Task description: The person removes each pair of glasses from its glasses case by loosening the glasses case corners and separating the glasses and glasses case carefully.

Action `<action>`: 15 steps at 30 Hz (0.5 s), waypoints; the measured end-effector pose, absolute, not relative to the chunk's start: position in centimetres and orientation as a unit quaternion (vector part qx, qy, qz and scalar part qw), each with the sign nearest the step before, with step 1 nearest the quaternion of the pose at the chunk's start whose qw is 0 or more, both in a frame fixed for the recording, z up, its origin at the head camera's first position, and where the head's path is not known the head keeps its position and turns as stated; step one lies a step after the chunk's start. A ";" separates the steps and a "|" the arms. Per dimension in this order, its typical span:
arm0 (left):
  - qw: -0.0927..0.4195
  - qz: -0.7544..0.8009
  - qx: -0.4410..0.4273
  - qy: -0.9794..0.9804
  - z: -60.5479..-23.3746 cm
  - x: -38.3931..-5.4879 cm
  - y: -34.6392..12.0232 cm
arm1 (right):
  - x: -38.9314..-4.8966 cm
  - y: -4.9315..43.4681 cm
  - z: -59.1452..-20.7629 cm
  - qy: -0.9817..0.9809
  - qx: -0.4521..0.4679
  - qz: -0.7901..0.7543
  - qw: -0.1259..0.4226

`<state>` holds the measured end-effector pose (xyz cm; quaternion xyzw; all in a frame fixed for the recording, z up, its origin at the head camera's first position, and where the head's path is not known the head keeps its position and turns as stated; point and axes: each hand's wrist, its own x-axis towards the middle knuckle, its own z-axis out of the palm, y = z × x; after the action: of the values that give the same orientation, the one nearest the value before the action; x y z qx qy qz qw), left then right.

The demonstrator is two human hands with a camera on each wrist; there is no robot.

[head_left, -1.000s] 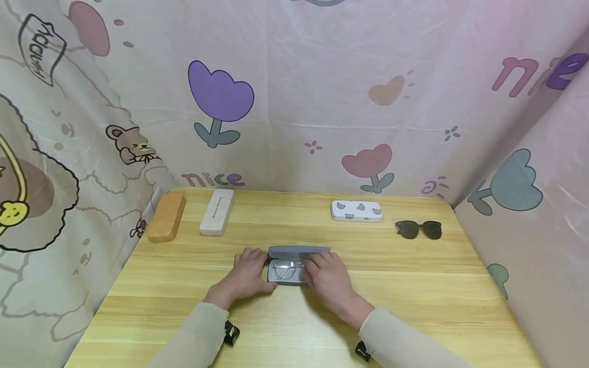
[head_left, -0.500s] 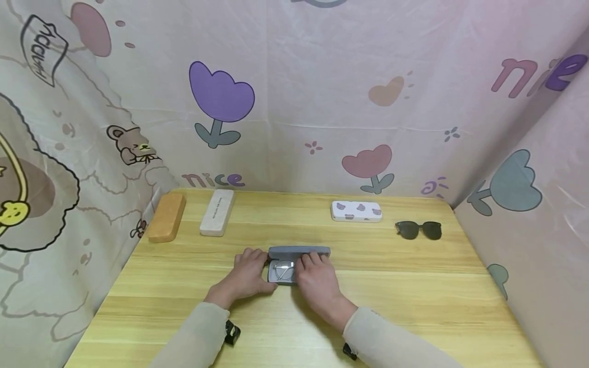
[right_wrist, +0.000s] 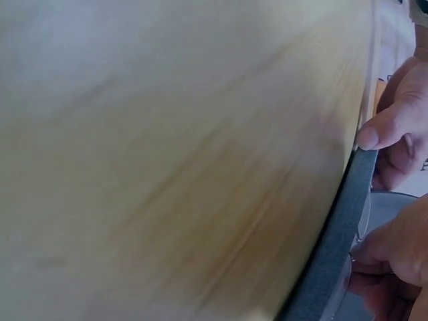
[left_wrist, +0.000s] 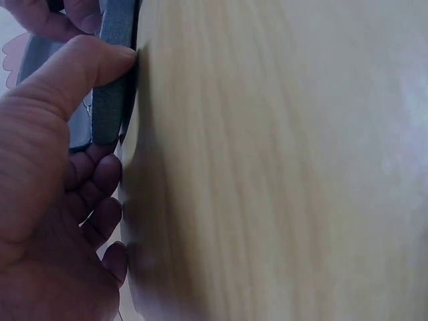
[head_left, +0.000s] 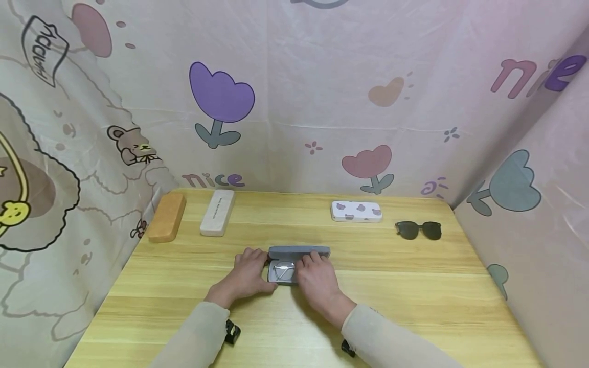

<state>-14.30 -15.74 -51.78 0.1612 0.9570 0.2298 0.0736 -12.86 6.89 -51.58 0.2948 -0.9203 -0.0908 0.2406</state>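
Note:
A grey-blue glasses case point(head_left: 299, 250) lies open at the middle of the table, its lid tipped back on the far side. Inside its tray sits a pair of thin-rimmed eyeglasses point(head_left: 284, 271); the left lens shows, while the other half is covered by my right hand point(head_left: 319, 286). My left hand point(head_left: 247, 272) grips the case's left end, thumb point(left_wrist: 100, 60) on the front wall and fingers curled at the end. In the right wrist view my right thumb point(right_wrist: 374, 246) and curled fingers pinch the wire frame near the bridge, just behind the front wall.
An orange case point(head_left: 167, 217) and a cream case point(head_left: 218, 212) lie at the back left. Further right are a white bear-print case point(head_left: 356, 211) and dark sunglasses point(head_left: 418, 230). A printed curtain point(head_left: 294, 102) hangs behind the table and along both sides.
My right hand has shifted left along the case, from its right end to the middle, covering more of the eyeglasses. It has barely moved over the last half second. My left hand stays put.

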 end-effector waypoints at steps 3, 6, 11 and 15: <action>0.071 0.230 0.165 0.957 -51.8 -14.3 -15.8 | -12.9 6.8 -51.3 -0.920 0.296 -0.082 0.245; 0.068 0.232 0.170 0.955 -51.7 -14.2 -15.8 | -12.9 6.7 -51.1 -0.920 0.297 -0.075 0.246; 0.070 0.228 0.172 0.956 -51.8 -14.3 -15.9 | -12.8 6.6 -50.8 -0.919 0.300 -0.078 0.243; 0.075 0.230 0.166 0.956 -51.8 -14.4 -15.8 | -12.8 6.6 -50.7 -0.919 0.304 -0.079 0.240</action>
<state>-14.38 -15.82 -51.82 0.1662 0.9561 0.2295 0.0747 -12.76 6.58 -50.68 0.3040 -0.9186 -0.0794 0.2396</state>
